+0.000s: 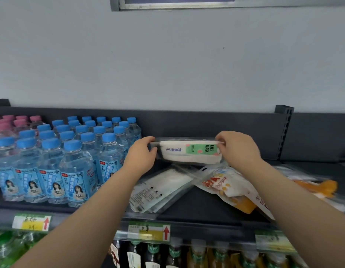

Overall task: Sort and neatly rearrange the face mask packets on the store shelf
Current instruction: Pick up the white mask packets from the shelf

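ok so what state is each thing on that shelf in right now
face mask packet: held up lengthwise by both ends
left grip: holds the packet's left end
right grip: pinches its right end
white packets: lying flat, skewed
orange packets: lying in a loose heap
blue-capped bottles: upright, capped

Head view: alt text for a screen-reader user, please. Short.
A person's left hand and right hand grip the two ends of a clear face mask packet with a green label, at a dark store shelf. In front of it lie a white packet stack and orange packets, askew; blue-capped soda bottles stand in rows to the left.
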